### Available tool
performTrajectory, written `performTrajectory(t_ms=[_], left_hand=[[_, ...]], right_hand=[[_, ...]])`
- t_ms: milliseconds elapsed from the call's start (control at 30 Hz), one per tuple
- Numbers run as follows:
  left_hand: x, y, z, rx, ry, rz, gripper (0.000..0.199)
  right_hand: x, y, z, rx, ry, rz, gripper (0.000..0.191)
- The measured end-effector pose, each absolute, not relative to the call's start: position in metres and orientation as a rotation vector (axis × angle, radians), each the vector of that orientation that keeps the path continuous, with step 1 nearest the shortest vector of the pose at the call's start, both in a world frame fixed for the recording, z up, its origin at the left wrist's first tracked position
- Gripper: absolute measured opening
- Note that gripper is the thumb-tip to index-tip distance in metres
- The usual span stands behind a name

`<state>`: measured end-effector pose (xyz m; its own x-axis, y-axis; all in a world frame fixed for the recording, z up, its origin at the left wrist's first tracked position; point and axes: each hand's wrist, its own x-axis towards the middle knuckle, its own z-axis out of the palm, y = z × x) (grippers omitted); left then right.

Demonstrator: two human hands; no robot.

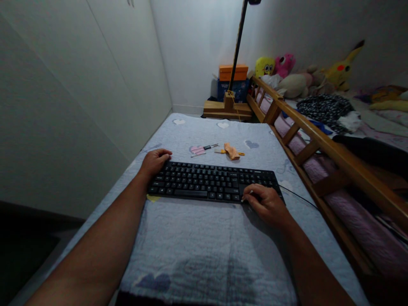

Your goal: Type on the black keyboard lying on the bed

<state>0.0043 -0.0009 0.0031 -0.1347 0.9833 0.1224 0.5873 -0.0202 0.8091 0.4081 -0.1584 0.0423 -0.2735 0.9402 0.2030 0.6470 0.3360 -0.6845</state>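
Observation:
A black keyboard (194,180) lies flat on the light blue cloth with hearts (191,238). My left hand (155,162) rests at its upper left corner, fingers curled against the edge. Over the lower right part of the keyboard, near the arrow keys, my right hand (264,202) is closed in a pinch; a tiny pale tip shows at the fingertips, too small to name. Beyond the keyboard lie a dark-handled tool (208,147), a thin white stick (198,154) and an orange cloth (232,151) with a yellow-orange strip under it.
The keyboard's cable (299,196) runs right towards a wooden bed rail (338,157). At the far end stands a wooden base (223,110) with an upright pole, beside orange and blue boxes (233,73). Plush toys (291,85) lie on the bed. White panels rise at the left.

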Motion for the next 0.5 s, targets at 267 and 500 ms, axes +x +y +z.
performTrajectory(t_ms=[267, 500], left_hand=[[0.0033, -0.0002, 0.0029, 1.660, 1.766, 1.026, 0.036], [0.0029, -0.0013, 0.0036, 1.684, 1.760, 1.027, 0.036]], right_hand=[[0.4134, -0.1584, 0.0452, -1.405, -2.019, 0.637, 0.015], [0.4184, -0.1585, 0.0472, -1.431, -1.997, 0.677, 0.014]])
